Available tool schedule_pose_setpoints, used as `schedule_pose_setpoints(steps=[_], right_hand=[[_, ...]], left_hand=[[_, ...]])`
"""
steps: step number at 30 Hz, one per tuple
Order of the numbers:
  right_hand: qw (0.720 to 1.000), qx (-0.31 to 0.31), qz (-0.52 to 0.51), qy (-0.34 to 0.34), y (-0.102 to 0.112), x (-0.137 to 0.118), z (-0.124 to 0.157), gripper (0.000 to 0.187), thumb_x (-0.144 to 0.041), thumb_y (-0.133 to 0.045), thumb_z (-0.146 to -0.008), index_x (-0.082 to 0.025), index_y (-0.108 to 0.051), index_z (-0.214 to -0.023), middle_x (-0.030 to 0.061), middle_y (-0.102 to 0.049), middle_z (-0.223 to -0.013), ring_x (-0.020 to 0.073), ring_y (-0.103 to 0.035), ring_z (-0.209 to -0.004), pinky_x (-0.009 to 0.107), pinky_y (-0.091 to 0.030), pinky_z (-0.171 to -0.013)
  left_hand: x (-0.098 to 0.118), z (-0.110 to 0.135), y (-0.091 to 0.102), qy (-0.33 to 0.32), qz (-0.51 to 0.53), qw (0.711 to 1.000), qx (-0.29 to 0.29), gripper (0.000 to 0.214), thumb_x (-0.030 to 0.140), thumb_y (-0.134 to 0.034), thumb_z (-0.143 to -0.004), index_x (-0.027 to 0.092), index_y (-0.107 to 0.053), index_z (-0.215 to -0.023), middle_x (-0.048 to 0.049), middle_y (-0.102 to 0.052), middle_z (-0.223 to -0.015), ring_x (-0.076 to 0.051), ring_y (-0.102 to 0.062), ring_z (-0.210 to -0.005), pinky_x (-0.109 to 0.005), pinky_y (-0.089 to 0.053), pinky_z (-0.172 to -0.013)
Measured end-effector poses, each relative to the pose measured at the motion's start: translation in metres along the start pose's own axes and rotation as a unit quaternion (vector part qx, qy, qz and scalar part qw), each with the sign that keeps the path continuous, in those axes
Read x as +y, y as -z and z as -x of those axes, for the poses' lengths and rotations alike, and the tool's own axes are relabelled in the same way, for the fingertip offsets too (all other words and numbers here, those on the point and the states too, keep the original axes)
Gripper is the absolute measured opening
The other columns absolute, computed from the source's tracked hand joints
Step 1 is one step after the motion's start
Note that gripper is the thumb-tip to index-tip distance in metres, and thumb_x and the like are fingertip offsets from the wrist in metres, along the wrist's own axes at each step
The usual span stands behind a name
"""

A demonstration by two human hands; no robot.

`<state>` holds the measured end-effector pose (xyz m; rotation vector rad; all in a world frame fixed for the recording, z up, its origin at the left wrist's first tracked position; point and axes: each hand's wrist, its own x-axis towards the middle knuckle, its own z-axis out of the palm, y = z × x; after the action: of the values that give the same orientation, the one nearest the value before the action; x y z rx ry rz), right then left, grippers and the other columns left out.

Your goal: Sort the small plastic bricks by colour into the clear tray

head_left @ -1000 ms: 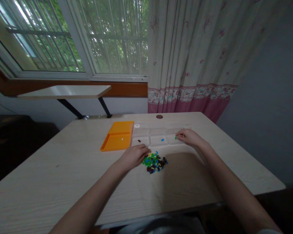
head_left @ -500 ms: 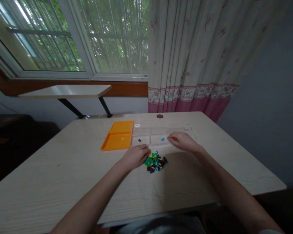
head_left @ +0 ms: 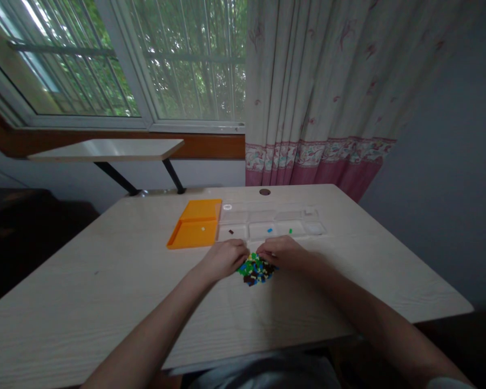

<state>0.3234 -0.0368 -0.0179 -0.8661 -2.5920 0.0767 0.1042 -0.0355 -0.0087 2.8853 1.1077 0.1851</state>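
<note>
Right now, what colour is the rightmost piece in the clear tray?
The rightmost piece is green, showing best in the head view.

Pieces (head_left: 256,273) green, blue, brown, yellow; tray (head_left: 191,234) orange; curtain (head_left: 308,92) floral.

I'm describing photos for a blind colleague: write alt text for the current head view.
A person's left hand and right hand are at a pile of small colored pieces on a pale table. Beyond it, an orange tray holds one pale piece; a clear tray holds a brown piece, a blue piece and a green piece in separate compartments.
</note>
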Motion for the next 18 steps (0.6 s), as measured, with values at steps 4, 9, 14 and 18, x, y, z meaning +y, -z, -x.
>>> schedule_pose_setpoints(steps=[4, 9, 14, 18], right_hand=[[1.000, 0.009, 0.001, 0.004, -0.0033, -0.0007, -0.0007, 0.013, -0.023, -0.051, -0.083, -0.020, -0.064, -0.086, 0.0007, -0.065, -0.075, 0.0104, -0.059, -0.067, 0.019, -0.038, -0.060], [1.000, -0.006, 0.013, -0.010, -0.0063, 0.0000, -0.0014, 0.015, -0.026, -0.051, -0.083, -0.019, -0.064, -0.087, 0.0010, -0.065, -0.075, 0.0108, -0.058, -0.067, 0.019, -0.037, -0.060], [1.000, -0.009, 0.015, -0.018, -0.0056, 0.0005, -0.0016, 0.016, -0.026, -0.049, -0.084, -0.019, -0.064, -0.087, 0.0013, -0.065, -0.075, 0.0110, -0.057, -0.067, 0.020, -0.037, -0.060], [1.000, -0.005, 0.013, -0.013, -0.0062, 0.0003, -0.0018, 0.016, -0.025, -0.049, -0.084, -0.019, -0.064, -0.087, 0.0014, -0.066, -0.075, 0.0111, -0.058, -0.067, 0.020, -0.037, -0.060]], left_hand=[[-0.0001, -0.0004, 0.0001, 0.001, 0.011, 1.000, 0.002, 0.026, 0.026, -0.036, -0.087, 0.020, -0.062, -0.089, -0.0045, -0.059, -0.085, -0.016, -0.056, -0.080, -0.024, -0.041, -0.067], [0.0019, -0.0016, 0.0011, 0.004, 0.010, 1.000, 0.000, 0.023, 0.025, -0.039, -0.084, 0.020, -0.061, -0.088, -0.0042, -0.059, -0.086, -0.016, -0.057, -0.081, -0.025, -0.042, -0.069], [0.0021, -0.0027, 0.0014, 0.011, 0.000, 1.000, -0.002, 0.029, 0.029, -0.035, -0.087, 0.019, -0.062, -0.086, -0.0053, -0.059, -0.085, -0.017, -0.057, -0.081, -0.026, -0.042, -0.069], [0.0016, -0.0023, 0.0010, 0.005, 0.007, 1.000, -0.001, 0.028, 0.032, -0.037, -0.087, 0.021, -0.062, -0.090, -0.0050, -0.059, -0.086, -0.017, -0.057, -0.083, -0.026, -0.042, -0.070]])
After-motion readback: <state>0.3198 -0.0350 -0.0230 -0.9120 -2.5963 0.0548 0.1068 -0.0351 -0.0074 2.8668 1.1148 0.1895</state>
